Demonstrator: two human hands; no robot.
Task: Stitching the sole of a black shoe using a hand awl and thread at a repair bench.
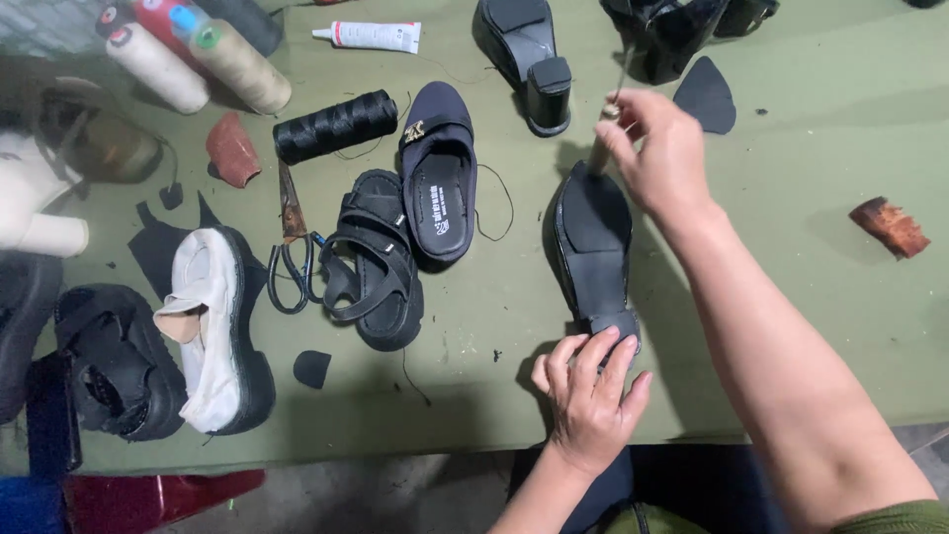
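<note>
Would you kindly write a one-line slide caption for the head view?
Left hand steadies an upturned black shoe on a green table while the right hand holds a wooden-handled tool at its toe.

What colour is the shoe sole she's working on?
Black, a glossy black shoe lying sole up between both hands; the head view shows it.

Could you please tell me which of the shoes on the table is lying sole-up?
The black shoe between the two hands: its flat sole faces up, heel end under the left hand. The sandal and navy slip-on show their insides.
</note>
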